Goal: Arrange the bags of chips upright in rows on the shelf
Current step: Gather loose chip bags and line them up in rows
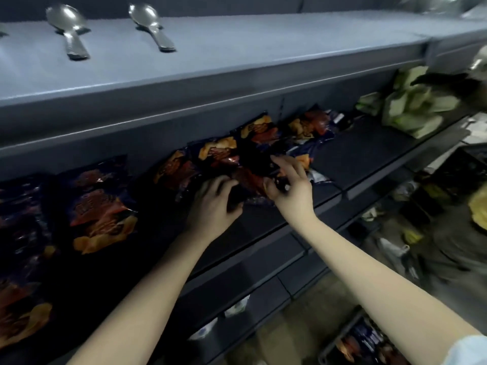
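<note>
Dark blue chip bags with orange and red print stand and lean along the dark shelf. One upright bag is at the left, and several more crowd the middle. My left hand and my right hand both grip the same bag at the front of that cluster. The left hand holds its lower left corner. Fingers of the right hand pinch its right edge. Another bag leans against the back wall to the right.
Green bags are piled at the shelf's far right. Two metal spoons lie on the grey shelf above. Lower shelves with price tags sit below. A wire basket with more chip bags stands on the floor at the bottom right.
</note>
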{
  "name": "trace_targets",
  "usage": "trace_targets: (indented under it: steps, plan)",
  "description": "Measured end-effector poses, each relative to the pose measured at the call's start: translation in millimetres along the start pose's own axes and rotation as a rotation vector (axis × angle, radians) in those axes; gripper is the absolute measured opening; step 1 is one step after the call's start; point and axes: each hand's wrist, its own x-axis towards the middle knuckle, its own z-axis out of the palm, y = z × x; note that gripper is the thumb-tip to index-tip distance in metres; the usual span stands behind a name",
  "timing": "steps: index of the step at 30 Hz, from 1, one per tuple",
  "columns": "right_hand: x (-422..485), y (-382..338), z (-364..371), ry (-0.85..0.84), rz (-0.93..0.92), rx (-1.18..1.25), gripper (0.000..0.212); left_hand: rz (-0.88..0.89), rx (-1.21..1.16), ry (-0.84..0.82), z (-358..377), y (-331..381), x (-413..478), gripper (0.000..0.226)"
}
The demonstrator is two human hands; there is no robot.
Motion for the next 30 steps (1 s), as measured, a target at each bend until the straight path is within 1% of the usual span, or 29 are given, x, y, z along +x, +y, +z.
trace_targets:
  steps: [1, 3, 5, 7, 11, 16, 20, 23, 25, 26, 28, 30]
  plan:
    - [-3, 4, -8, 0.004, 0.035, -0.010, 0.043, 0.030, 0.009, -0.004, 4, 5, 6, 0.053]
    - [-9, 12, -23, 0.013, 0.084, -0.026, 0.040, 0.074, 0.036, -0.066, 14, 15, 17, 0.062]
    - [-14, 18, -35, 0.037, 0.082, -0.101, 0.037, 0.090, 0.064, -0.156, 24, 22, 25, 0.069]
    - [-19, 25, -45, 0.042, 0.093, -0.150, 0.033, 0.094, 0.128, -0.205, 34, 30, 32, 0.070]
    - [-31, 36, -61, 0.031, 0.163, -0.166, 0.031, -0.006, 0.200, -0.175, 47, 45, 35, 0.065]
    - [-40, 48, -71, -0.013, 0.271, -0.163, 0.031, -0.102, 0.283, -0.320, 59, 52, 33, 0.073]
    - [-43, 50, -69, -0.012, 0.289, -0.155, 0.029, -0.118, 0.262, -0.288, 60, 49, 34, 0.061]
    - [-43, 51, -69, -0.012, 0.294, -0.152, 0.026, -0.142, 0.221, -0.199, 42, 54, 36, 0.047]
    - [-42, 52, -68, -0.004, 0.296, -0.144, 0.024, -0.177, 0.154, -0.159, 18, 56, 43, 0.036]
    - [-42, 51, -68, 0.002, 0.300, -0.135, 0.023, -0.193, 0.065, -0.172, 3, 56, 49, 0.032]
    - [-39, 49, -68, 0.003, 0.319, -0.105, 0.023, -0.216, -0.190, -0.271, -25, 57, 60, 0.023]
    - [-35, 48, -68, -0.073, 0.388, 0.005, 0.031, -0.209, -0.418, -0.392, -48, 57, 71, 0.010]
